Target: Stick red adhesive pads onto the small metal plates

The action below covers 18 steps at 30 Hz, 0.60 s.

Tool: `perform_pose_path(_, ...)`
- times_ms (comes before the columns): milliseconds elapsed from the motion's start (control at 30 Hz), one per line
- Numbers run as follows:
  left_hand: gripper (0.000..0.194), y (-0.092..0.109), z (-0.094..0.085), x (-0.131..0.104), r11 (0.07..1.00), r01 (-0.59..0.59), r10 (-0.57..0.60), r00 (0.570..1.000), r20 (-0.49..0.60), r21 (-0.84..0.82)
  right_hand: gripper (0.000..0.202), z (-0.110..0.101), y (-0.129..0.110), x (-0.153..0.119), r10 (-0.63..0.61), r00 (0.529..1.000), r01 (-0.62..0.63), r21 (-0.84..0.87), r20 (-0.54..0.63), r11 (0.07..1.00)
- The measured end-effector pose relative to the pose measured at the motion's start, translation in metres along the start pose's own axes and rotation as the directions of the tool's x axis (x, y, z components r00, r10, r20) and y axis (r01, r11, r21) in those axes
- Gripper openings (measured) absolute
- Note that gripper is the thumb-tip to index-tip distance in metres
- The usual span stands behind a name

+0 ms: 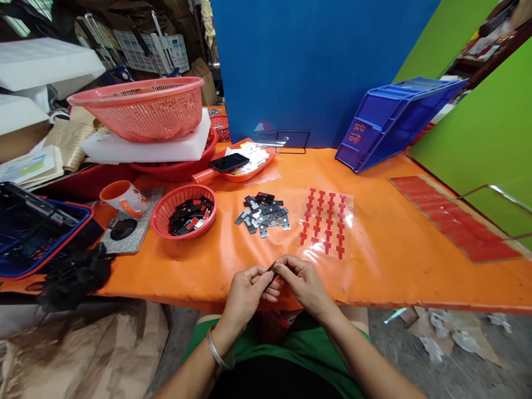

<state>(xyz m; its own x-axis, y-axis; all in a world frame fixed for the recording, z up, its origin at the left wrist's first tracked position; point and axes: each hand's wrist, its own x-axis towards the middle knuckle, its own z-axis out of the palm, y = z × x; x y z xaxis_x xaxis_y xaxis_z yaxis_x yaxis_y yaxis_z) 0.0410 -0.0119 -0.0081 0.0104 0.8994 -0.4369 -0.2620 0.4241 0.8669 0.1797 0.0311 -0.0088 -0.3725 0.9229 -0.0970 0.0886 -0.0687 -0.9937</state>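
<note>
Near the front edge of the table, my left hand [248, 288] pinches a small dark flat piece [272, 272] between thumb and fingers. My right hand [302, 281] meets it there, thumb and forefinger closed on the upper end of the same piece. The fingers cover most of it. Just beyond my hands lies a loose pile of black and silver flat metal pieces [266, 213]. Right of the pile, a clear sheet [349, 210] carries rows of red T-shaped stickers [328, 224]. A red basket [160, 224] at the left holds more black pieces, some with red on them.
An orange covering [399, 244] spreads over the table. Toward the back sit a red scoop [245, 176] with white papers, a black phone [229, 162] and a tilted blue bin [390, 119]. At left are a mug [120, 194] and a large pink basket [145, 111] on white foam.
</note>
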Motion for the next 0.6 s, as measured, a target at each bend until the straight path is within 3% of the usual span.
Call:
perform_pose_path(133,0.044,-0.0031,0.0024,-0.0014,1.000,-0.005,0.005,1.000,-0.019,-0.020,0.030,0.0016,0.0028,-0.0011,0.034,0.999,-0.033,0.060,-0.020,0.998)
perform_pose_path(367,0.045,-0.0043,-0.0001,-0.0003,1.000,0.001,-0.002,1.000,-0.013,-0.022,0.038,-0.0002,-0.0002,-0.0034,0.197,0.980,-0.200,0.147,0.040,0.969)
perform_pose_path(600,0.046,-0.0042,0.0035,-0.0027,1.000,-0.014,0.014,1.000,-0.027,-0.009,0.037,0.0023,-0.0003,-0.0052,0.205,0.979,-0.202,0.184,0.000,0.962)
